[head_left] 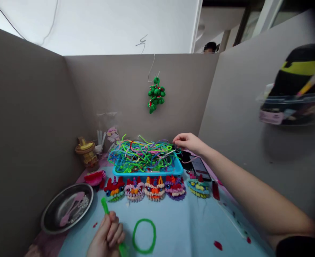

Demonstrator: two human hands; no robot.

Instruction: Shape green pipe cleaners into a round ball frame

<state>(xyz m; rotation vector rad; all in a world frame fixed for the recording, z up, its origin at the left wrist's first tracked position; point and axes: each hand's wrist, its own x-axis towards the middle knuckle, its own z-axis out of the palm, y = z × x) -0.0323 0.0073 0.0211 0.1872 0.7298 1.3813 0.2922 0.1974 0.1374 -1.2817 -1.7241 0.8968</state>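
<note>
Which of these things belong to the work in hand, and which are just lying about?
Seem part of the work:
- left hand, gripping a green strip
- right hand, near the colourful strands
- blue tray holding those strands
- green ring on the table

Seem just lying about:
- phone
- metal bowl
- lidded cup

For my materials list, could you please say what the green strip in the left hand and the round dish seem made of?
Green strip: possibly chenille, matte with soft-looking edges. Round dish: probably metal, smooth grey with bright reflections.
</note>
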